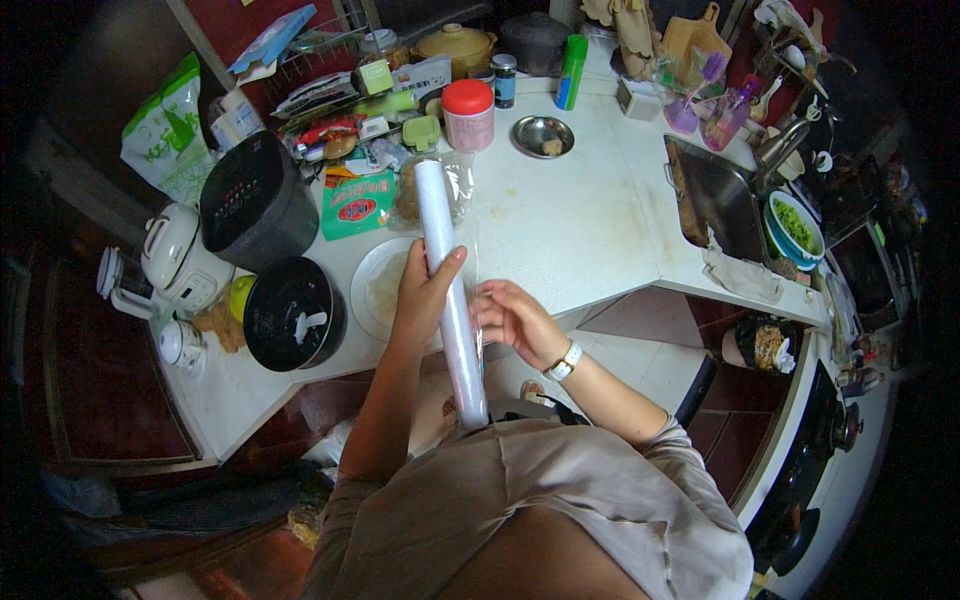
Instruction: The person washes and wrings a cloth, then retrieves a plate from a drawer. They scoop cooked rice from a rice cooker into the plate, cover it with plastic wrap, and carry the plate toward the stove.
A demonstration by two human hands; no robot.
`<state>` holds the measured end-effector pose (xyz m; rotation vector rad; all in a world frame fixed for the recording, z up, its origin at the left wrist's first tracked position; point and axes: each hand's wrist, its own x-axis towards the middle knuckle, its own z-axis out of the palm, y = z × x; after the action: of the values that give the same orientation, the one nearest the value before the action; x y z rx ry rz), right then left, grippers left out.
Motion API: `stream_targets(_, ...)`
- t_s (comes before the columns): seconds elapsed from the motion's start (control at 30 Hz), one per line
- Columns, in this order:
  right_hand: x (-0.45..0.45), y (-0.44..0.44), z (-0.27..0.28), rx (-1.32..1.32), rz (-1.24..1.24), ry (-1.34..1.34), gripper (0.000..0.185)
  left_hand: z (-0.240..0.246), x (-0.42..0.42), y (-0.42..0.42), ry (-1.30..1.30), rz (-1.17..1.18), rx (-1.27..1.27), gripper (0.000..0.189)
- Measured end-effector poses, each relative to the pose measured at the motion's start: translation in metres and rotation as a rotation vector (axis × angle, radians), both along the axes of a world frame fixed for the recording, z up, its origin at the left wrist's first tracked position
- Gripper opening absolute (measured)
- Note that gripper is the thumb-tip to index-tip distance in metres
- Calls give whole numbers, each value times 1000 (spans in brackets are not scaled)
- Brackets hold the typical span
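Note:
My left hand (430,294) grips a long roll of clear plastic film (454,330) near its middle, the thumb lying across it. The roll stands nearly upright in the view, its lower end close to my shirt. A loose strip of film hangs along its right side. Beside that strip is my right hand (517,322), its fingers partly curled; whether they pinch the film cannot be told. A white plate (365,300) with something pale on it lies behind my left hand. Left of the plate stands a black inner pot (295,315) with a white scoop in it.
A black rice cooker (259,206) and a white small cooker (187,255) stand at the left. Along the back are a red-lidded jar (469,116), a steel dish (542,136) and a green spray can (572,73). A sink (716,195) and a bowl of chopped greens (795,227) are at the right.

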<state>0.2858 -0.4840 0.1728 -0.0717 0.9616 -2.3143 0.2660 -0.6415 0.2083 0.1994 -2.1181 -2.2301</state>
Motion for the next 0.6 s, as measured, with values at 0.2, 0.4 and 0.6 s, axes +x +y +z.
stream_targets(0.2,32,-7,-19,-27,167,-18,45,-4,-7,-12,-93,75,-40,37)
stream_targets(0.4,42,-3,-31,-73,79,-15,38,-23,-10,-27,-156,124,69,35)
stream_targets(0.6,47,0,-41,59,-99,94,30,-32,-13,-31,-19,193,-389,42)
